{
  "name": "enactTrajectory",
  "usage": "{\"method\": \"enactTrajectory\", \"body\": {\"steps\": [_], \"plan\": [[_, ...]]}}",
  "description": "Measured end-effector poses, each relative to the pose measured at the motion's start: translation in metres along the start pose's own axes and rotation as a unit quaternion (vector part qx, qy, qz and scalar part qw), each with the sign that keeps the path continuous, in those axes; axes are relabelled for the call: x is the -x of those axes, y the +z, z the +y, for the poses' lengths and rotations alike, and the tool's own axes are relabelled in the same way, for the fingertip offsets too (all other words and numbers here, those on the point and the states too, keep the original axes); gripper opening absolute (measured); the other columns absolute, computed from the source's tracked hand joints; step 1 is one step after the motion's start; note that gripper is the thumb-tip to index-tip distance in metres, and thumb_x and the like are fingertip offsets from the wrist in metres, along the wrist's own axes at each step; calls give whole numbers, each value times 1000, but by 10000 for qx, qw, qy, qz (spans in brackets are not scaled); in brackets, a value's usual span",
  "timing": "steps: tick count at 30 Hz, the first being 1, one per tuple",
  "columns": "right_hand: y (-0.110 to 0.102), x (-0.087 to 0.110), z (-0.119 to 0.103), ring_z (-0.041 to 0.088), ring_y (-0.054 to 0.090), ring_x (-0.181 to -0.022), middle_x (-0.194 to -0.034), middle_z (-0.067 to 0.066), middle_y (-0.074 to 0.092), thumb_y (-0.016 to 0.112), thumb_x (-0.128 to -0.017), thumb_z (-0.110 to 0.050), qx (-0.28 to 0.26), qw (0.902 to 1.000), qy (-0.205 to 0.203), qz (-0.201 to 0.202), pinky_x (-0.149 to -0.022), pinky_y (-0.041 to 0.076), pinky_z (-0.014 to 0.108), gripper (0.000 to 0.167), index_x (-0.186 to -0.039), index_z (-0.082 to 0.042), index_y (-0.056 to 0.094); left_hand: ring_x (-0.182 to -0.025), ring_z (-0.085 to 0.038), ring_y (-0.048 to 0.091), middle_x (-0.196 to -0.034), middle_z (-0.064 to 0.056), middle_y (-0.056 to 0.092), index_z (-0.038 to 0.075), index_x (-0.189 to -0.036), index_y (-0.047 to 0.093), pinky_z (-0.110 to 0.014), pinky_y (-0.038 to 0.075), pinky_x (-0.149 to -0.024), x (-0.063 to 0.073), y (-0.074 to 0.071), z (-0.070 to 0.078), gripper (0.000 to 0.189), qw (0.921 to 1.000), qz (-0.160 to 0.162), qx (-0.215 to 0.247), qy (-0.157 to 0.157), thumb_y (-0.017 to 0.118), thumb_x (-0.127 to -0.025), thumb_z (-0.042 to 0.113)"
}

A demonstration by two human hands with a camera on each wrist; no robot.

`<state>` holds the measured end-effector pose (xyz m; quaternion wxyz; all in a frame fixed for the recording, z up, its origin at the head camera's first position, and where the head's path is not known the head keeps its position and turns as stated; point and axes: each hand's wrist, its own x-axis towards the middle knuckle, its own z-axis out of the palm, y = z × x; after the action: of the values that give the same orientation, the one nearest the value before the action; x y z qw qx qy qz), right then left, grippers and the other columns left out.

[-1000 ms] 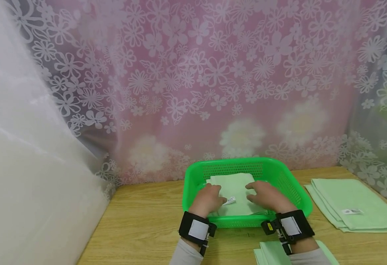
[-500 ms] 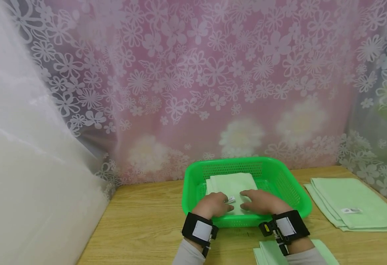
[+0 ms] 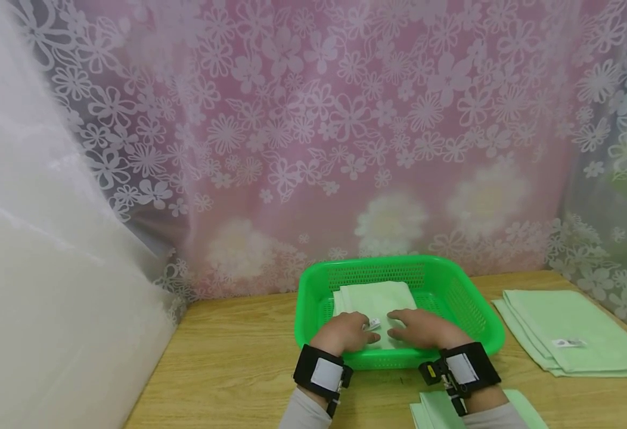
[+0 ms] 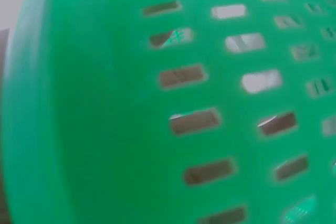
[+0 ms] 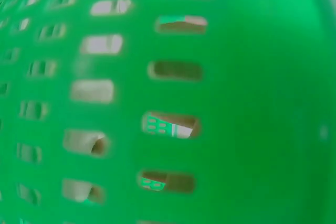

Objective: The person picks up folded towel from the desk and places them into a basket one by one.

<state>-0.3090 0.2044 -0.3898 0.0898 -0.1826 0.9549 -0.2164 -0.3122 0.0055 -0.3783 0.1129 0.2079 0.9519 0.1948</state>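
Observation:
A folded pale green cloth (image 3: 380, 297) with a white tag (image 3: 373, 324) lies in the green plastic basket (image 3: 394, 357). My left hand (image 3: 343, 332) reaches over the basket's front rim at the cloth's near left part, its fingers loosely bent close to the tag. Opposite it, my right hand (image 3: 423, 329) lies over the cloth's near right part, thumb and forefinger spread apart. The near edge of the cloth is partly hidden by both hands. Only the perforated basket wall (image 4: 115, 103) fills the left wrist view, and the same wall (image 5: 236, 98) fills the right wrist view.
Another folded green cloth (image 3: 587, 325) lies on the wooden table (image 3: 227, 357) right of the basket. A further one (image 3: 437, 411) sits in front, partly under the right forearm. Behind the basket hangs a floral curtain (image 3: 270, 149).
Both hands have drawn back toward the basket's front rim and closer together, from the cloth's sides to its near part. In the last half second they have hardly moved.

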Motion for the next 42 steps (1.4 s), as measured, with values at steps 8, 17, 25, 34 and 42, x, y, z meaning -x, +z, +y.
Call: {"method": "enactTrajectory", "body": {"steps": [8, 17, 25, 34, 42], "plan": [[1, -1, 0, 54, 53, -137, -146, 32, 59, 63, -105, -24, -107, 9999, -22, -6, -111, 45, 67, 52, -145, 9, 55, -72, -17, 53, -90, -7, 66, 3, -119, 73, -30, 41, -65, 2, -1, 1, 36, 10000, 29, 60, -46, 69, -102, 34], [1, 1, -1, 55, 53, -137, -147, 34, 57, 62, -105, -23, -163, 9996, -77, 197, -110, 46, 66, 53, -145, 10, 53, -111, -29, 71, -128, -12, 73, 6, -139, 66, -40, 58, -92, 5, -2, 2, 48, 9999, 120, -47, -110, 68, -103, 37], [-15, 15, -17, 61, 46, -140, -155, 41, 43, 59, -108, -27, -423, 9954, -272, 816, -107, 46, 69, 60, -153, 10, 45, -148, -42, 48, -160, -21, 50, 8, -156, 51, -54, 48, -115, 19, -20, 9, 60, 9987, 496, 141, 27, 64, -105, 38], [-34, 32, -43, 74, 7, -148, -169, 40, 6, 58, -105, -52, -446, 9907, -299, 1252, -106, 28, 87, 82, -168, -9, 25, -160, -58, 1, -177, -22, -7, 21, -170, 22, -82, 25, -117, 41, -42, 14, 88, 9888, 1215, 858, 68, 69, -100, 48], [-37, 37, -47, 71, 10, -150, -170, 39, 6, 56, -107, -52, -503, 9934, -340, 975, -108, 28, 86, 81, -168, -9, 24, -162, -53, 3, -177, -20, -8, 20, -170, 19, -84, 18, -118, 45, -43, 16, 93, 9904, 1178, 722, -43, 70, -99, 50]]}}
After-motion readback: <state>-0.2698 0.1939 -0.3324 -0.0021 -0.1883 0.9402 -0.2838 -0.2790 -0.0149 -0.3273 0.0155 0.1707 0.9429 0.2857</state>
